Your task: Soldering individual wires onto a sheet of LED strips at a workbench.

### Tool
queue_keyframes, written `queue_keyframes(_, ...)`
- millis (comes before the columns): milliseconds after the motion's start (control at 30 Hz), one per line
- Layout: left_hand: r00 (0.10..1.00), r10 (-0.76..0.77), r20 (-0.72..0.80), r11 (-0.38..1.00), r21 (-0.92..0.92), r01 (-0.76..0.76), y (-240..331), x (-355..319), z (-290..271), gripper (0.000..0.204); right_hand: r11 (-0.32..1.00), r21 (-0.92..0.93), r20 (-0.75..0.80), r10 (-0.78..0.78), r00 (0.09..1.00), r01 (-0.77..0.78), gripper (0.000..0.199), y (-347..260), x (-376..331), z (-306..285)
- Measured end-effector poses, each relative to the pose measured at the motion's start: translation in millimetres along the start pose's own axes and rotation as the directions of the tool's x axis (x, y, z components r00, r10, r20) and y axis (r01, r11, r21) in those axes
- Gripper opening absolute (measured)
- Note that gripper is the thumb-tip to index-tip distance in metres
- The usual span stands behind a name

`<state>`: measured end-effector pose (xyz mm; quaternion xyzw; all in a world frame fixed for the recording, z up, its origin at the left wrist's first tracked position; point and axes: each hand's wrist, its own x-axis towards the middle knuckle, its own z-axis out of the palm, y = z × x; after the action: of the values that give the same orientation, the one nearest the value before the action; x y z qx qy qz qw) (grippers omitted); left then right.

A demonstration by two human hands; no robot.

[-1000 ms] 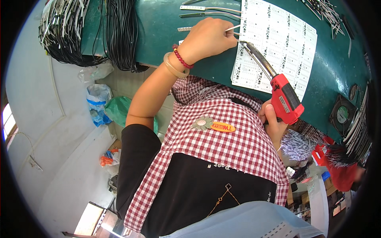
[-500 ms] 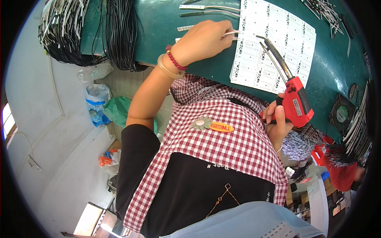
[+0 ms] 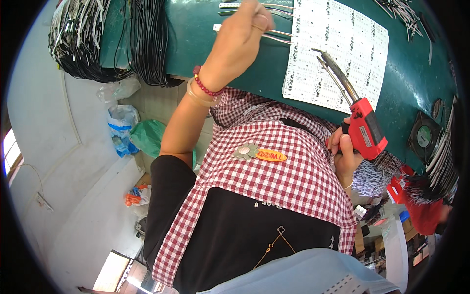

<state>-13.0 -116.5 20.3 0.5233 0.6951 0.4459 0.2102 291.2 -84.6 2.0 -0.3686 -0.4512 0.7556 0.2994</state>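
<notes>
**Pale wires meet a white board sheet; a soldering gun's tip lies to their right**

Near the top centre of the frame, we see thin pale wires (image 3: 278, 40) running roughly left to right, their right ends at the left edge of a white circuit-board sheet (image 3: 364, 54). The tip of a red soldering gun (image 3: 367, 132) lies over that sheet, to the right of the wire ends and apart from them. Whether it touches the sheet, we cannot tell. The gun's long axis slants from the right of the frame up and leftward.

The right grip (image 3: 348, 157) is wrapped around the gun's handle. The left grip (image 3: 230, 54) is nearer the wires, its fingers bunched and blurred, so we cannot tell whether it pinches anything. It hides part of the wires from us; the gun's barrel crosses the sheet, but nothing shows between tip and wire ends.

Farther out on the green tabletop (image 3: 267, 73), a black cable bundle (image 3: 149, 44) hangs over the edge at upper left, with a pale-tipped wire bundle (image 3: 78, 39) beyond it. Loose wires (image 3: 399, 14) lie at upper right, and a small black fan (image 3: 422, 137) sits at the right.
</notes>
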Motion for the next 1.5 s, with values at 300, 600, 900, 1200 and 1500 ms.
queue_keyframes(300,0.94,-0.108,0.324,0.958,0.288,0.011,5,-19,16,0.018,0.988,-0.093,0.074,0.132,0.988,-0.125,0.037,10,-11,-17)
queue_keyframes(600,0.921,-0.221,0.321,0.947,0.296,0.124,-1,-29,22,0.017,0.974,-0.143,0.054,0.185,0.981,-0.176,0.037,20,-18,-23)
queue_keyframes(900,0.94,-0.256,0.227,0.929,0.326,0.174,-1,-29,28,0.017,0.946,-0.264,0.011,0.198,0.98,-0.188,0.034,25,-22,-22)
queue_keyframes(1200,0.949,-0.253,0.19,0.924,0.337,0.179,-5,-29,31,0.019,0.949,-0.212,-0.005,0.239,0.971,-0.235,0.033,16,-22,-15)
queue_keyframes(1500,0.95,-0.259,0.175,0.923,0.333,0.19,-5,-27,29,0.019,0.907,-0.336,0.021,0.275,0.961,-0.253,0.018,13,-16,-16)
